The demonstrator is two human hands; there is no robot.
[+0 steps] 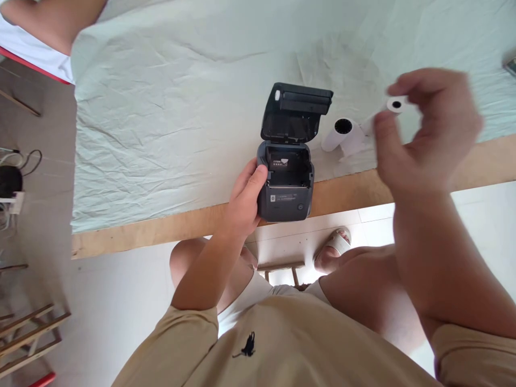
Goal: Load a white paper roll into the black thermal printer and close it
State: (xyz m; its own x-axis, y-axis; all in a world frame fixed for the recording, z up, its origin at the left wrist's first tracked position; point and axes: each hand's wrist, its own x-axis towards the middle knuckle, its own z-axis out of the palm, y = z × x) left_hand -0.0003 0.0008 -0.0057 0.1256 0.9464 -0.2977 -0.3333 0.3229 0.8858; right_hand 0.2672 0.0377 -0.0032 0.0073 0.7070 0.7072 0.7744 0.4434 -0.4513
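A dark portable label printer has its lid raised, and its paper compartment shows no roll inside. My left hand grips the printer by its left side, thumb on the edge of the body. Off to the right, my right hand, slightly blurred, pinches a small white paper roll with a dark core between thumb and fingers. Below and left of that hand, another white paper roll with a wider black core stands on the cloth, a loose strip of paper beside it.
A pale green cloth covers the table, whose wooden front edge is bare. Another person's arm rests at the upper left. A dark object lies at the far right. Wooden stools and cables are on the left.
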